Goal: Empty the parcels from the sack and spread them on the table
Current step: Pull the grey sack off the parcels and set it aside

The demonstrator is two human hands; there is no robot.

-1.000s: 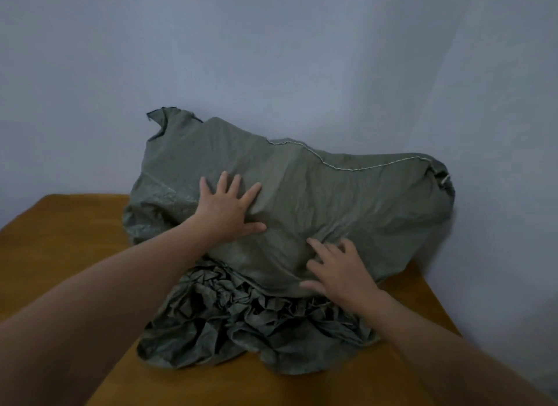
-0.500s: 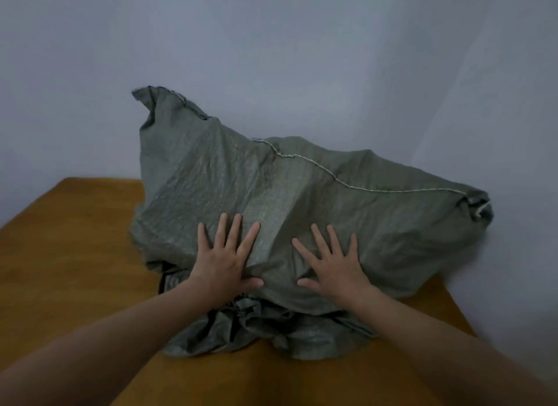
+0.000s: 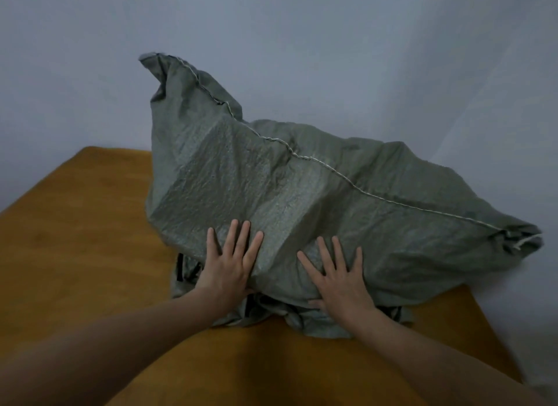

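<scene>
Both hands press flat, fingers spread, left hand (image 3: pixel 227 266) and right hand (image 3: pixel 338 280) side by side on the bulging grey-green woven sack (image 3: pixel 302 194) lying across the wooden table (image 3: pixel 75 239).

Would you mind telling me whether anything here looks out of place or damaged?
Nothing looks spilled or torn. The sack juts past the table edge on the right, and one corner stands up at the back left.

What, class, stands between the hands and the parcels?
The fabric of the sack itself: the left hand and the right hand lie flat on its outside, and whatever it holds is hidden from view.
</scene>
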